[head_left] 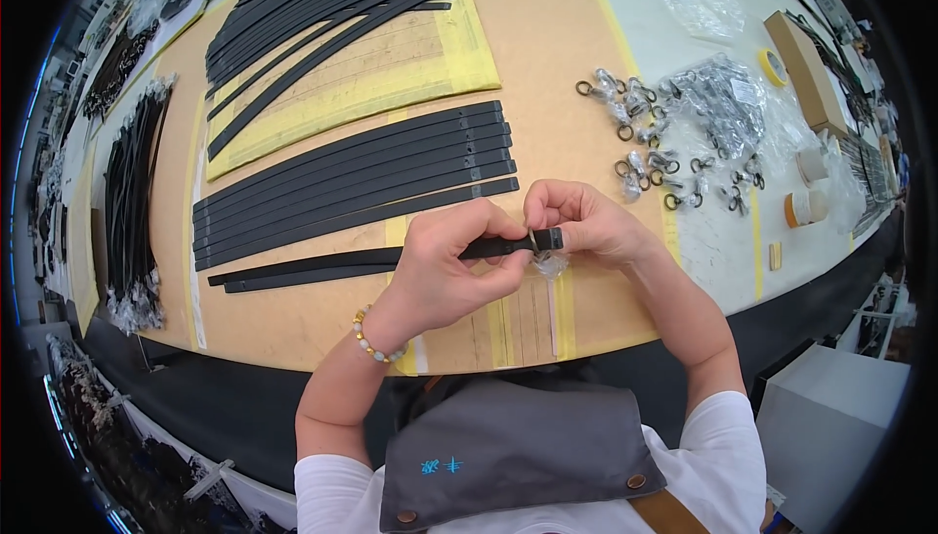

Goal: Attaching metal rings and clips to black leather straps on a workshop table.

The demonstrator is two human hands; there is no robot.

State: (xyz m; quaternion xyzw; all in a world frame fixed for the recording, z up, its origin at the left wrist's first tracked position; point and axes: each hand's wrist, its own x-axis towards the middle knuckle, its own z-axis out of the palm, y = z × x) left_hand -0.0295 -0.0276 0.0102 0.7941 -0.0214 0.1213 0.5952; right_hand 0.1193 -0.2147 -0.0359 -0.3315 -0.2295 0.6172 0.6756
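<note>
Both hands close on one black strap (391, 258) near the worktop's (547, 36) front edge: the left hand (445, 265) pinches it just short of its end, the right hand (576, 221) grips that end, with a small clear plastic-wrapped piece (550, 263) beneath (contents too small to tell). More black straps (352, 177) lie behind; metal clasps (655, 133) lie toward the right edge.

On the desk (547, 36), a row of straps (357, 182) lies side by side just behind the two hands, with another stack of straps (332, 6) farther back. One strap (322, 265) runs leftward from between the left hand (445, 265) and right hand (581, 221). Bagged clasps (650, 143) lie to the right, a tape roll (774, 65) and long box (806, 70) beyond them.
</note>
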